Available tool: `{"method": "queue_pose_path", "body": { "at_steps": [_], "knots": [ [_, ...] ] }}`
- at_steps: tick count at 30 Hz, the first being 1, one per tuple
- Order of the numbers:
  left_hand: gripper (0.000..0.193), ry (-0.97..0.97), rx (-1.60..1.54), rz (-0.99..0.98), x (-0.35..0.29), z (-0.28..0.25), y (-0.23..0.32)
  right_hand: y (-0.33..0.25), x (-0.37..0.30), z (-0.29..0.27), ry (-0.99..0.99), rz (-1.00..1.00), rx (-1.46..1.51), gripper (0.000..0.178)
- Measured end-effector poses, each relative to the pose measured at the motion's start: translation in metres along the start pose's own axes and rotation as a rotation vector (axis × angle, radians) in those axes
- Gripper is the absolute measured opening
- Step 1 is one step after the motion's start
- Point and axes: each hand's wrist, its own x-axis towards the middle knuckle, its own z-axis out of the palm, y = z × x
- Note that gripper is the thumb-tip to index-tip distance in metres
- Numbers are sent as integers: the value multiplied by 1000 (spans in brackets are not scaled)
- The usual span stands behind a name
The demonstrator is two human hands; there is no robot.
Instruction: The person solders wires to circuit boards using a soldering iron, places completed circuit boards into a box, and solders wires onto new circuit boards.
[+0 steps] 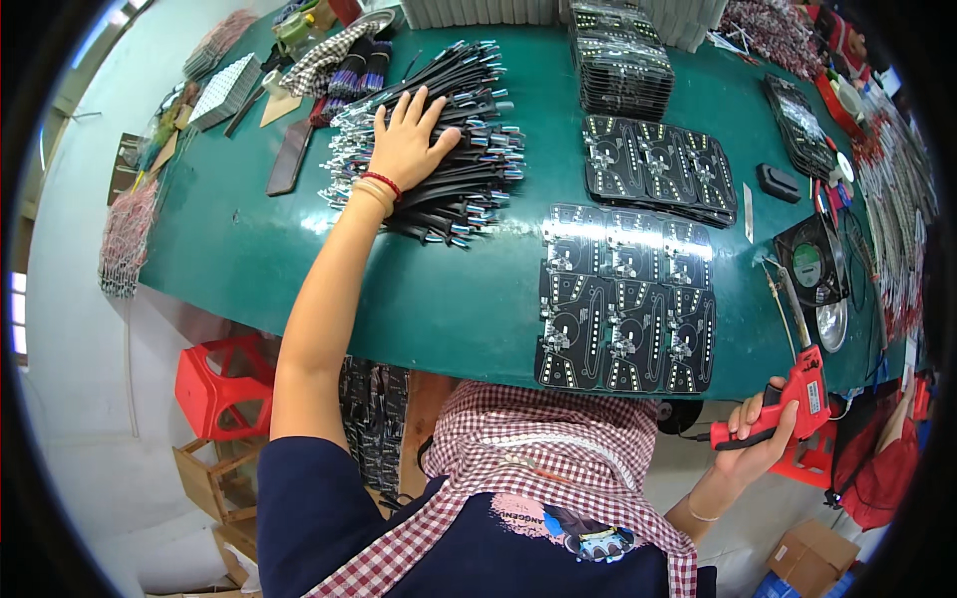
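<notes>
Reaching far out over the green bench (259, 259) with the left hand (407, 145), palm down, fingers (431, 117) spread wide and pressing flat onto a heap of black cable bundles (454, 149) with silvery ends. Lying fanned across the far-left part of the bench, that heap, its ends sticking out on both sides of the hand. Wearing a red cord and pale bands at the left wrist (377, 187).

Gripping a red soldering gun (786, 399) with the right hand (760, 429) at the near right edge of the bench, fingers curled tight around the handle, the long metal tip (784, 299) pointing away over the bench top. Lying just left of the gun, a block of black circuit boards (628, 299) set out side by side near the front edge. Resting farther back, a second sheet of the same boards (660, 167), and behind it a tall stack of them (623, 65). Sitting to the right of the tip, a small black fan (812, 261). Standing on the floor below the left edge of the bench, a red plastic stool (224, 384).
</notes>
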Motion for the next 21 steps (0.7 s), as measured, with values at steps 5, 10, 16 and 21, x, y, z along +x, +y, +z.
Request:
{"method": "queue_pose_path", "body": {
  "at_steps": [5, 10, 16, 21],
  "knots": [
    [48, 190, -35, 18, -20, -2, 8, 1, -11, 7, -11, 18, 17, 44],
    [34, 174, -66, -27, -57, -21, 28, -2, -19, 3, 29, -12, -7, 44],
    [32, 32, 29, -102, -88, -45, 54, -7, -23, -2, 83, -24, -43, 44],
    [27, 250, 69, 186, -67, -59, 37, -13, -16, -2, 3, -45, -40, 40]
  ]
}}
